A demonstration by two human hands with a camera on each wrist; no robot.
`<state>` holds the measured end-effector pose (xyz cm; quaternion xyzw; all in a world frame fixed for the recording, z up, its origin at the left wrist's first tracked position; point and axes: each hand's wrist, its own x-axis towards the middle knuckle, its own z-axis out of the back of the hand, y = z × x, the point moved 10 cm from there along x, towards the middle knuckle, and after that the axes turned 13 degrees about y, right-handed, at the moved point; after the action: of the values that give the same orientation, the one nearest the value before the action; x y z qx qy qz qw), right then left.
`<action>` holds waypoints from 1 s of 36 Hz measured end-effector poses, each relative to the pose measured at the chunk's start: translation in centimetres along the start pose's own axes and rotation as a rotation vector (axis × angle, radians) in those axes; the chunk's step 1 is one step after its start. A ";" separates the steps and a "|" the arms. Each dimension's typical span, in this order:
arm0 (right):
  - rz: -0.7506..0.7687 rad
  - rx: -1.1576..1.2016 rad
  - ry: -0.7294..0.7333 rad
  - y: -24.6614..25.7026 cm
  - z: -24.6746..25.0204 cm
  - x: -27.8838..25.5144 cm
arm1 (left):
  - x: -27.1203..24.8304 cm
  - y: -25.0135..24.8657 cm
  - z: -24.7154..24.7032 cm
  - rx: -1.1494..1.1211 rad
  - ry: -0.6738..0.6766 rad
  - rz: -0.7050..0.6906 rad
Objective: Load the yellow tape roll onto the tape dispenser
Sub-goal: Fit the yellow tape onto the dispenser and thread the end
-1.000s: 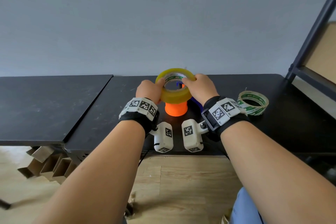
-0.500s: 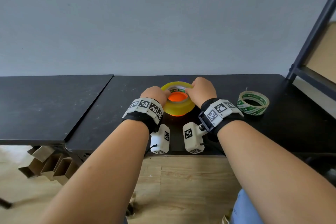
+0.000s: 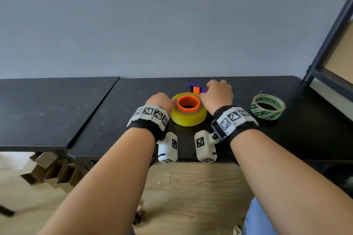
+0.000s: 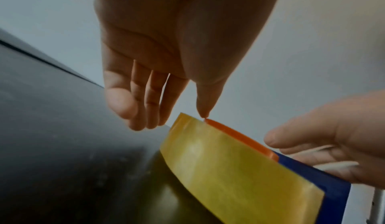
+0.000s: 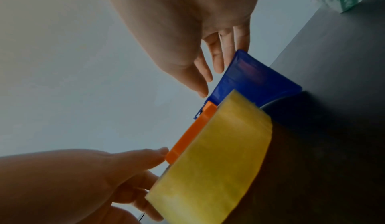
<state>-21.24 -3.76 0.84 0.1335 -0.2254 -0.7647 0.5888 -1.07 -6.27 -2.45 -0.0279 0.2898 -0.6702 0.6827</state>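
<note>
Since the earlier head frames the roll (image 3: 188,115) has gone from held above the orange hub (image 3: 188,103) to fully seated around it, its lower face down near the table (image 3: 91,112), the hub rim standing proud through the core. Both hands have let go of it.

I read the left hand (image 3: 159,101) as slack: in the left wrist view its fingers (image 4: 145,99) hang straight and close together just beside the roll, holding nothing, while the thumb tip touches the roll's top edge where the hub rim starts (probably a last press to check seating, my guess).

My right hand (image 3: 217,93) sits behind the roll at the blue body of the dispenser (image 3: 194,87). In the right wrist view its fingers (image 5: 216,54) are straight, slightly apart, with tips at the blue plate's upper edge; I see no closed pinch. Likely it steadies the dispenser so the hub does not shift under the push.

Judgement: loading onto the hub looks done. What remains, if anything, is threading the free end toward the cutter; I cannot see that end in any view.

Green-printed spare roll (image 3: 267,108) lies well apart on the right, untouched.
</note>
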 end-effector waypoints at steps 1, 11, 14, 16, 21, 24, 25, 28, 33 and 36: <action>-0.019 0.027 0.032 -0.4 -0.4 0.2 | 0.1 0.0 -0.4 -0.028 0.026 -0.003; -0.029 0.147 0.225 -0.9 -3.2 0.2 | -0.4 -1.1 -1.9 -0.099 0.102 -0.012; -0.034 0.160 0.223 -0.9 -3.1 0.0 | -0.4 -1.2 -1.8 -0.071 0.089 0.000; -0.030 0.170 0.206 -0.9 -2.9 -0.2 | -0.3 -1.3 -1.7 -0.059 0.073 0.006; -0.020 0.247 0.143 -0.9 -2.0 -0.7 | -0.9 -2.1 -0.3 -0.030 -0.051 -0.025; -0.033 0.363 0.114 -0.9 -1.7 -0.7 | -1.7 -2.7 1.0 -0.080 -0.191 -0.055; -0.036 0.409 0.103 -0.9 -1.6 -0.7 | -1.9 -3.0 1.3 -0.096 -0.230 -0.086; -0.047 0.538 0.073 -1.3 -1.8 -0.6 | -2.3 -3.8 2.0 -0.112 -0.308 -0.182; -0.031 0.670 0.047 -2.1 -1.8 -0.9 | -2.5 -4.3 2.3 -0.130 -0.327 -0.250; -0.002 0.714 0.038 -2.3 -1.6 -1.0 | -1.8 -4.1 1.8 -0.328 -0.216 -0.284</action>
<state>-22.13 -2.65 -1.76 0.3451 -0.4674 -0.6355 0.5085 -3.81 -5.66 1.45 -0.2503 0.3135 -0.6965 0.5950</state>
